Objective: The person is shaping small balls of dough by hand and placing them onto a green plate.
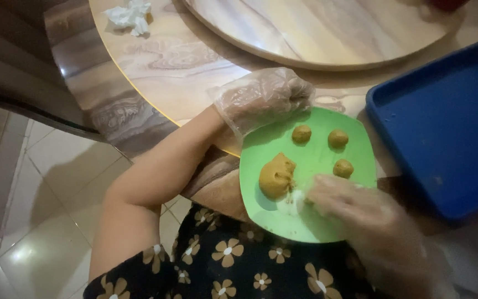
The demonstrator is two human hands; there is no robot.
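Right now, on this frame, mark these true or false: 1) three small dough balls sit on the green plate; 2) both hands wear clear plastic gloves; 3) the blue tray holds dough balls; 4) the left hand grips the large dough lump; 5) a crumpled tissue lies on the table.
1) True: three small dough balls lie on the green plate, beside a large dough lump.
2) True: the left hand and the right hand are both in clear gloves.
3) False: the blue tray shows nothing inside.
4) False: the left hand rests closed at the plate's far rim, apart from the lump; the blurred right hand is nearest it.
5) True: a crumpled white tissue lies on the marble table.
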